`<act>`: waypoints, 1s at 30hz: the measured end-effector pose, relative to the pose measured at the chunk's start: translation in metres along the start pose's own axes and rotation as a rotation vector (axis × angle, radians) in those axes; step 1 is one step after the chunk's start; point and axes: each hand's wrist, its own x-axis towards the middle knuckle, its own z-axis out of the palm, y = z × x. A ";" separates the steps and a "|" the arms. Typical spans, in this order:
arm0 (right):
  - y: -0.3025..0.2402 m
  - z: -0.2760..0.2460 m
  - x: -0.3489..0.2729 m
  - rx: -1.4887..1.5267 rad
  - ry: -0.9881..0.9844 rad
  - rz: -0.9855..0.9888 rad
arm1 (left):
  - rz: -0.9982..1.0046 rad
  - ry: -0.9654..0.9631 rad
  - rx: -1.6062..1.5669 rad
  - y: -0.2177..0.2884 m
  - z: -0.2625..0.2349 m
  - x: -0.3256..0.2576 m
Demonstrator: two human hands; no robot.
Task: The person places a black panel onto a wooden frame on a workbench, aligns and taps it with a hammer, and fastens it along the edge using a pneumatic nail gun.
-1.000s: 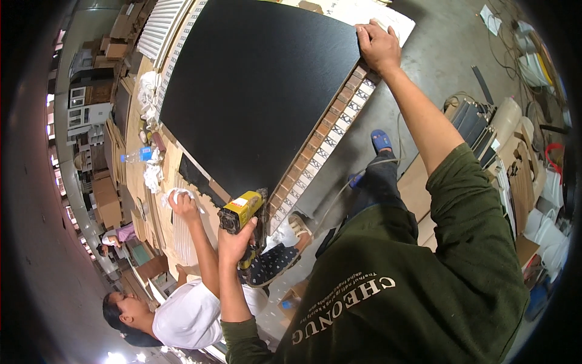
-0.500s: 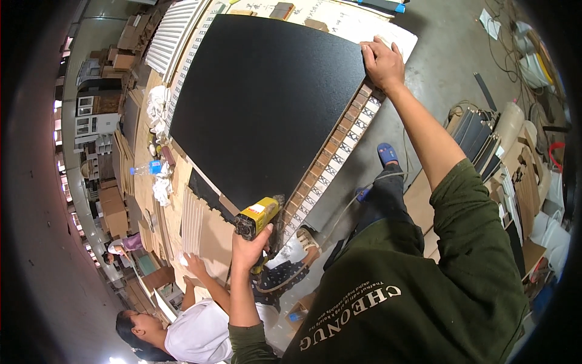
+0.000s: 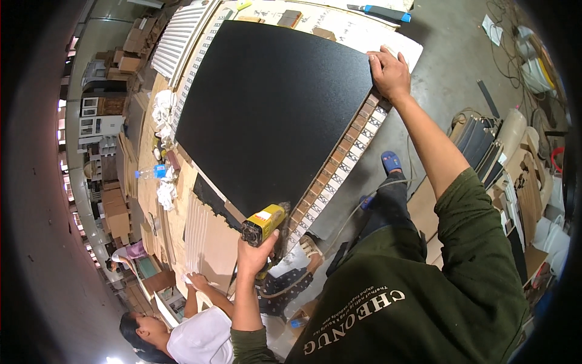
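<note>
A large black panel (image 3: pixel 276 115) lies across the stack on the bench, its right edge resting above layered boards with a patterned side (image 3: pixel 339 161). My left hand (image 3: pixel 254 252) is closed around a yellow-and-black power tool (image 3: pixel 265 223), whose grey head sits at the panel's near corner. The lower part of the tool is partly hidden by my hand. My right hand (image 3: pixel 391 76) grips the panel's far right corner, with some fingers over the edge beyond it. A jagged black strip (image 3: pixel 212 200) sticks out under the panel's left edge.
A co-worker in a white shirt (image 3: pixel 200 337) leans at lower left, hands by pale boards (image 3: pixel 206 242). Left of the panel are a bottle (image 3: pixel 154 171) and crumpled white paper (image 3: pixel 163 109). Board offcuts (image 3: pixel 476 145) stand at right; a cable (image 3: pixel 339 227) runs past my legs.
In the picture, the panel, tool and both my hands have shifted slightly right and down together with the surroundings. Both holds look the same.
</note>
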 end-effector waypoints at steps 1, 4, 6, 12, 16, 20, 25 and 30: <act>0.001 0.001 0.000 0.009 -0.001 0.003 | 0.001 -0.004 0.000 0.002 0.000 0.000; -0.001 0.001 0.000 0.007 -0.003 0.003 | 0.016 -0.018 0.023 0.004 0.000 -0.003; -0.003 0.001 0.000 -0.007 -0.007 0.001 | 0.046 -0.014 0.004 0.005 0.001 -0.004; -0.001 -0.001 -0.001 0.013 -0.007 0.005 | 0.001 -0.039 -0.087 0.020 0.006 0.004; -0.005 -0.001 0.000 0.019 -0.024 0.011 | 0.052 -0.038 -0.095 0.024 0.005 0.010; -0.004 -0.002 0.000 0.024 -0.014 0.018 | 0.024 -0.054 -0.041 0.027 0.004 0.010; -0.002 0.000 0.000 0.011 -0.009 0.001 | 0.019 -0.049 -0.034 0.024 0.002 0.012; -0.003 -0.002 0.001 0.020 -0.009 -0.003 | 0.024 -0.059 -0.037 0.021 0.002 0.013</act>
